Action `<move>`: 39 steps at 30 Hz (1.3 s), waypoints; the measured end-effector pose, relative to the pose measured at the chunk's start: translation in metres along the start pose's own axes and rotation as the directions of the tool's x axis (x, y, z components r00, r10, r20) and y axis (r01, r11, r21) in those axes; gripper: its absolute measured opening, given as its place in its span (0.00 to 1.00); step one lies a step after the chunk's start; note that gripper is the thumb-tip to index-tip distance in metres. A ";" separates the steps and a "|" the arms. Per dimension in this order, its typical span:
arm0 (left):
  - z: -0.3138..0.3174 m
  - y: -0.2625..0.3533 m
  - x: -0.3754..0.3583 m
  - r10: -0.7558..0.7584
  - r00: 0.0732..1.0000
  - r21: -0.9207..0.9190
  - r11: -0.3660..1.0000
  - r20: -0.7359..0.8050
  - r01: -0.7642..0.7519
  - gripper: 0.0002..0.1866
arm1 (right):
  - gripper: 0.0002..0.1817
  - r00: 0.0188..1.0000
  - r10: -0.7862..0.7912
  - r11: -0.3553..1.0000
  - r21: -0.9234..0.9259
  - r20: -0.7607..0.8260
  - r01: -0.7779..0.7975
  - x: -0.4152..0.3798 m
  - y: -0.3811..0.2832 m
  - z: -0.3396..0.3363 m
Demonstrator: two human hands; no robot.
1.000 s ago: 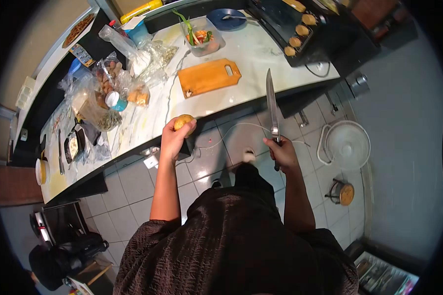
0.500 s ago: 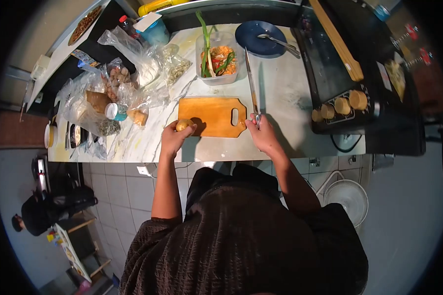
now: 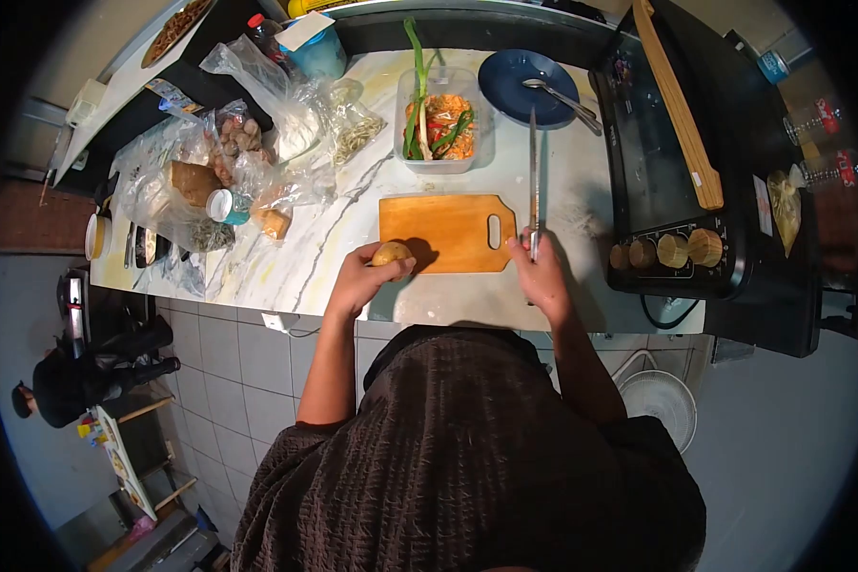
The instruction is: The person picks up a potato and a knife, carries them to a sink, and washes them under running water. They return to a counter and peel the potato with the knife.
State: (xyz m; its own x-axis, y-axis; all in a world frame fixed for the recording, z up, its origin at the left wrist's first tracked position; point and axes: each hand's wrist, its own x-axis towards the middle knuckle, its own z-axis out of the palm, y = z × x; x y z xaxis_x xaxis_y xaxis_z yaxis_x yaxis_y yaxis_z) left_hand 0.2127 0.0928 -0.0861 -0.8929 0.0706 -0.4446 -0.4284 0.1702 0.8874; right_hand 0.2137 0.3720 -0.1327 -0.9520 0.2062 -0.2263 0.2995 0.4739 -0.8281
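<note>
A round yellow-brown potato (image 3: pixel 389 254) is held in my left hand (image 3: pixel 358 278), over the lower left corner of a wooden cutting board (image 3: pixel 443 232). My right hand (image 3: pixel 543 276) is closed round the handle of a long knife (image 3: pixel 534 186), its blade pointing away from me toward a blue plate (image 3: pixel 515 91). The knife stays to the right of the board, near the board's handle hole. Behind the board stands a clear plastic container (image 3: pixel 439 166) with shredded orange food, and green onion (image 3: pixel 416 95) sticks out of it.
Plastic bags of food (image 3: pixel 167 181) crowd the counter's left side, with a small blue-lidded jar (image 3: pixel 227 207) among them. A black oven (image 3: pixel 667 191) with wooden knobs stands at the right. Two spoons (image 3: pixel 567 100) rest on the plate. Another person (image 3: pixel 62 386) is at far left.
The view has shifted, so the counter items appear further right. My left hand still holds the potato and my right hand the knife, which now points more nearly straight away from me.
</note>
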 end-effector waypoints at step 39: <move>-0.046 0.017 0.024 0.112 0.994 -0.475 0.875 0.016 -0.091 0.22 | 0.15 0.978 -0.067 0.954 0.275 -0.196 0.120 0.080 -0.130 0.038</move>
State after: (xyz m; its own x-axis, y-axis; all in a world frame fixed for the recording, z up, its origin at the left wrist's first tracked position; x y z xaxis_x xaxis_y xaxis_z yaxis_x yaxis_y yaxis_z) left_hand 0.1775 0.0520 -0.0766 -0.9330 0.1053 -0.3442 -0.3595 -0.3246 0.8749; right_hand 0.0965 0.2942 -0.0622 -0.9391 0.3374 -0.0655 0.1536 0.2415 -0.9582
